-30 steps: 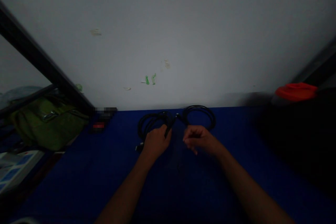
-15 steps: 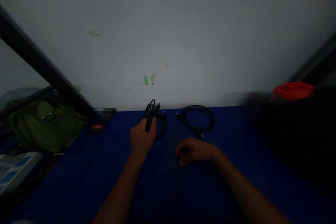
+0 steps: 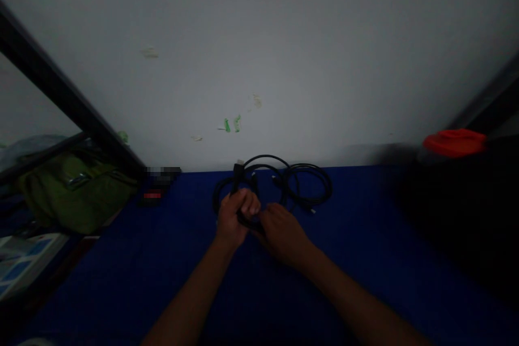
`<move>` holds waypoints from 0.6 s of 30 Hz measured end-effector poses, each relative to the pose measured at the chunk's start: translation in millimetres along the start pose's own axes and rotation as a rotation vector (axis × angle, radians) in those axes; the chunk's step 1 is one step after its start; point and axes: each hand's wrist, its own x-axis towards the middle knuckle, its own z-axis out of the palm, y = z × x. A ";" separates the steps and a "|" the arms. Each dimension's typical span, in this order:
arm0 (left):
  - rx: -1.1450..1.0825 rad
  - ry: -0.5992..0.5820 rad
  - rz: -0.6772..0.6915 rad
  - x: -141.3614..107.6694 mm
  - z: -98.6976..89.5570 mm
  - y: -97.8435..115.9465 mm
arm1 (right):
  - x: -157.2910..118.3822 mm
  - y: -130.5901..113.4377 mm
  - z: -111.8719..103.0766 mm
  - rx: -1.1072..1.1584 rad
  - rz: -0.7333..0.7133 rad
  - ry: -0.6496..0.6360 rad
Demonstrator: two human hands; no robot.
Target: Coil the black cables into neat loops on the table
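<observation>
A black cable [image 3: 266, 157] forms a loose loop above the blue surface, with one plug sticking up at its left. My left hand [image 3: 237, 213] is closed around this cable below the plug. Close beside it on the right, my right hand [image 3: 283, 230] is closed on the same cable, its fingertips partly hidden. Behind my left hand lies a second black cable [image 3: 217, 194], coiled and partly covered. Farther right, a third coiled black cable [image 3: 326, 186] rests near the wall, its plug ends showing.
The blue surface [image 3: 141, 270] meets a pale wall [image 3: 324, 65]. At the left are a green bag [image 3: 77, 189], a dark item with a red patch [image 3: 152, 195] and a white-and-blue box [image 3: 24, 262]. A dark mass with a red-orange object [image 3: 454, 142] stands at the right.
My right hand has moved up and left and taken hold of the held cable. My left hand has shifted slightly right and down, and the cable has opened into a wider loop.
</observation>
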 end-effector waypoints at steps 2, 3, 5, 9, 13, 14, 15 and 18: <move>-0.025 0.015 -0.064 3.4 -0.6 -8.0 | -1.4 5.7 1.6 -0.048 -0.030 -0.079; 0.001 0.033 -0.090 5.5 -2.5 -11.3 | -2.0 9.0 1.3 -0.067 -0.048 -0.095; 0.128 0.068 -0.107 10.1 -8.4 -16.3 | -2.0 15.7 -1.7 -0.102 -0.061 -0.116; 0.605 0.063 -0.027 18.2 -23.0 -22.9 | 1.0 31.9 -13.1 -0.225 0.129 -0.126; 1.154 0.117 0.163 22.6 -36.6 -32.4 | -1.7 59.8 -19.8 -0.345 0.413 -0.118; 1.267 0.109 0.205 23.1 -39.8 -35.5 | -3.6 67.3 -19.7 -0.366 0.455 -0.139; 1.358 0.097 0.231 23.5 -42.7 -38.6 | -5.5 74.1 -18.8 -0.385 0.487 -0.162; 1.529 0.049 0.200 24.3 -49.6 -46.3 | -9.6 86.9 -14.0 -0.382 0.475 -0.214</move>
